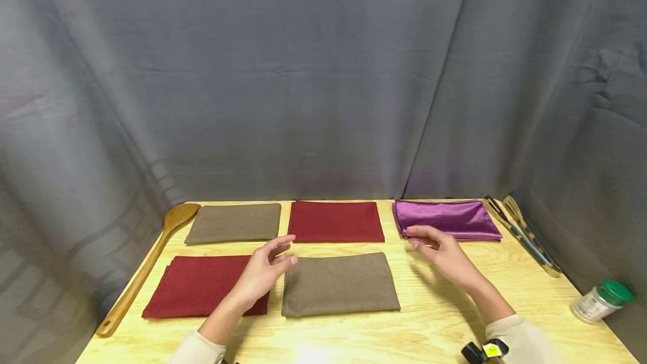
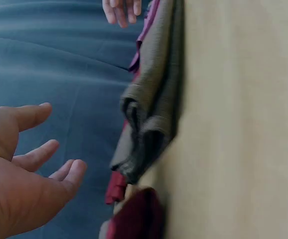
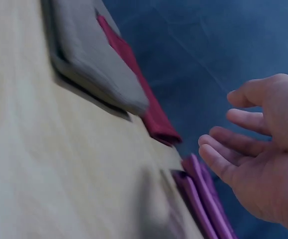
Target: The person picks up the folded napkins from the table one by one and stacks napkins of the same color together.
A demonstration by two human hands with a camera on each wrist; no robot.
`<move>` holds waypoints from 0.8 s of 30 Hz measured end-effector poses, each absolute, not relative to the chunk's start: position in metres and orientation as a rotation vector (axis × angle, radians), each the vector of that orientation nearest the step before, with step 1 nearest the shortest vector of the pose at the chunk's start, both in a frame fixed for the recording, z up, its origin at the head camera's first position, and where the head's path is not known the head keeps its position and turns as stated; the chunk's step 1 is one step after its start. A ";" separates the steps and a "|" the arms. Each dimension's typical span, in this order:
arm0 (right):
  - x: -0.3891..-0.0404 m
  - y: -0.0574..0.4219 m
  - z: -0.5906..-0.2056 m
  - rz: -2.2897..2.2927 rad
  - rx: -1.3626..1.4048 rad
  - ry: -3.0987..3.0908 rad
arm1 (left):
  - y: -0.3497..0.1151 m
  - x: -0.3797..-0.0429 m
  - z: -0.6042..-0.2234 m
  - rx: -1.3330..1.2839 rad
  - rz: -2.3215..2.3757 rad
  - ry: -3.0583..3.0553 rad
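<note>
Folded cloths and utensils on wooden table [image 1: 429, 324]; places given rel. to near taupe cloth [image 1: 341, 285]. Far L: wooden spoon [image 1: 139, 280], laid along table edge; could be rolled off if caught by a sleeve. Immediately L: near red cloth [image 1: 202, 282], layers misaligned at L side; fold would prob. be lost if lifted by top layer only. Behind-L: far taupe cloth [image 1: 232, 222]. Raised over its L end & near red cloth: L hand [image 1: 260, 274], fingers loosely bent, nothing held. Directly behind: far red cloth [image 1: 336, 222]. To R: R hand [image 1: 447, 260], fingers relaxed, nothing grasped. Behind-R: purple cloth [image 1: 447, 218], overlapped by R fingertips in head view; contact can't be confirmed. Slipperiness is suggested by its sheen; layers might be slid apart if brushed. Farther R: tongs [image 1: 520, 237], then green-lidded jar [image 1: 601, 302] nr edge; could be toppled if R forearm were swung outward.
</note>
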State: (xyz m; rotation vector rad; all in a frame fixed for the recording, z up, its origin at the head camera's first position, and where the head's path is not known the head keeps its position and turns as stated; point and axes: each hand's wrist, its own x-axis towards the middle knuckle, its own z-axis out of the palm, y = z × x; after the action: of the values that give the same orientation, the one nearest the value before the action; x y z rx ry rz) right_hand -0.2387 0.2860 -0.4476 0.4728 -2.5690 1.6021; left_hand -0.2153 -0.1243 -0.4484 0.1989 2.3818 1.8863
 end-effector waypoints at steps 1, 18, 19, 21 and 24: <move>-0.236 0.283 -0.450 1.629 0.472 -2.565 | -0.126 -0.212 -0.451 0.190 1.874 2.389; -0.207 0.254 -0.476 1.953 0.420 -2.626 | -0.152 -0.188 -0.461 0.350 1.636 2.321; -0.206 0.253 -0.477 1.960 0.422 -2.624 | -0.151 -0.188 -0.461 0.355 1.630 2.313; -0.206 0.253 -0.478 1.974 0.431 -2.617 | -0.151 -0.189 -0.461 0.357 1.624 2.309; -0.205 0.251 -0.480 1.982 0.458 -2.621 | -0.152 -0.189 -0.461 0.332 1.627 2.314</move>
State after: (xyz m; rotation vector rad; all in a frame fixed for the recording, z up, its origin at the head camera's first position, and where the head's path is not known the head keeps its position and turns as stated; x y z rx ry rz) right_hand -0.2054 0.2514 -0.4798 0.4584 -2.6213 1.9824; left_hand -0.1886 -0.1515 -0.4609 0.3324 2.3137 1.6268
